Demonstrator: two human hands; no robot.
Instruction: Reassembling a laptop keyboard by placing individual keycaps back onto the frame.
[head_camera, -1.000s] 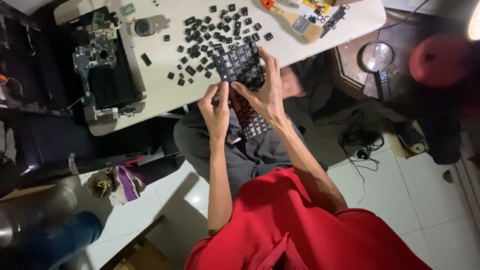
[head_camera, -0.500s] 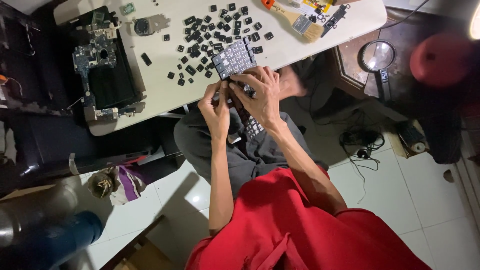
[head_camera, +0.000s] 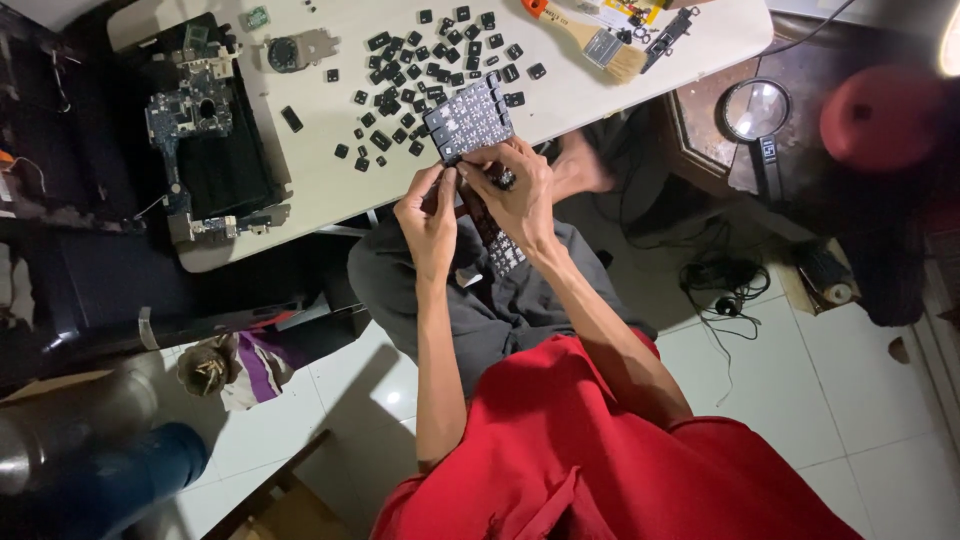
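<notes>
A long black keyboard (head_camera: 472, 118), with many keys stripped off, leans from my lap up onto the white table (head_camera: 330, 190). My left hand (head_camera: 428, 215) grips its left edge near the middle. My right hand (head_camera: 518, 185) lies across it from the right, fingers pressed on the key area. Several loose black keycaps (head_camera: 400, 75) are scattered over the table just beyond the keyboard's far end. The lower end of the keyboard (head_camera: 505, 255) rests on my grey-trousered knees.
An opened laptop base with its circuit board (head_camera: 200, 120) lies at the table's left end. A small fan (head_camera: 290, 50) and a paintbrush (head_camera: 590, 35) lie on the table. A magnifying glass (head_camera: 755, 110) and a red round thing (head_camera: 880, 115) are at right; cables (head_camera: 720, 285) lie on the tiled floor.
My right hand has slid down the keyboard toward me, baring more of its upper end. The left hand has stayed on the left edge.
</notes>
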